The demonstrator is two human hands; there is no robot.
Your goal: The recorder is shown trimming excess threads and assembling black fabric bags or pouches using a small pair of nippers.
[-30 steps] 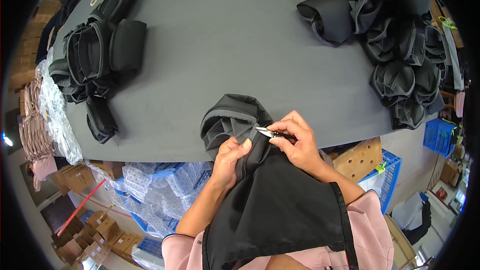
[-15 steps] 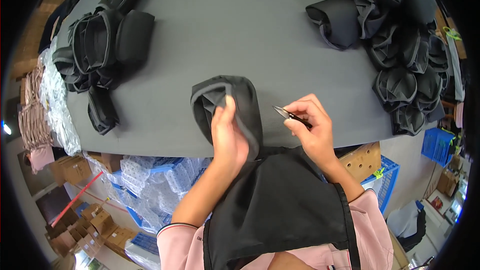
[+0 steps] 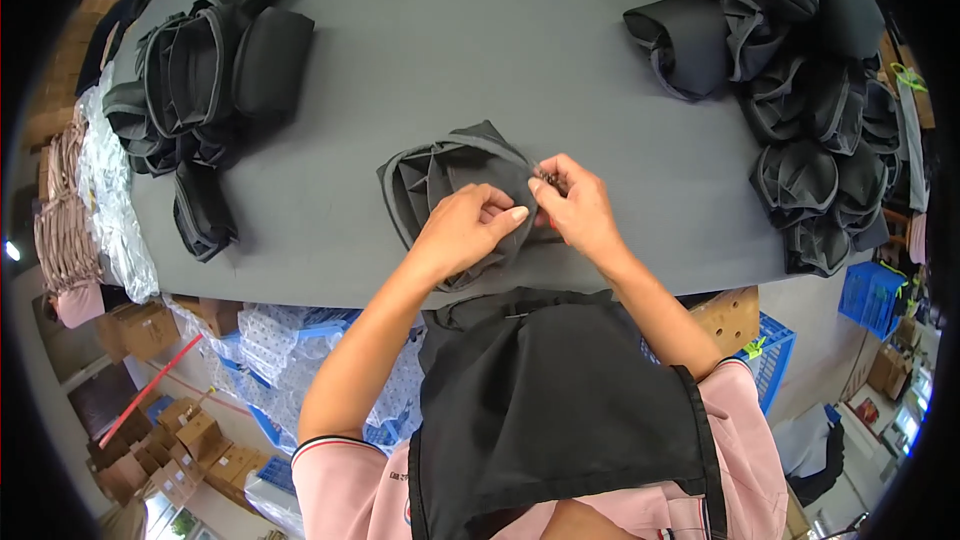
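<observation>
Right hand (image 3: pixel 572 205) moved in to the black pouch (image 3: pixel 430 180), fingers curled round small snips (image 3: pixel 550 180), dark lettering (image 3: pixel 398 476) on the pink shirt (image 3: pixel 340 482), left hand (image 3: pixel 465 230) pinched the pouch on the grey table (image 3: pixel 420 60), mouth faced up, long axis unclear under hands, pouch heaps (image 3: pixel 790 100) lay beyond.

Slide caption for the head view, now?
Left hand and right hand on an open black pouch, grey table beneath.

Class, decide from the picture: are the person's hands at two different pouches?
No: left hand and right hand both meet at one black pouch.
</observation>
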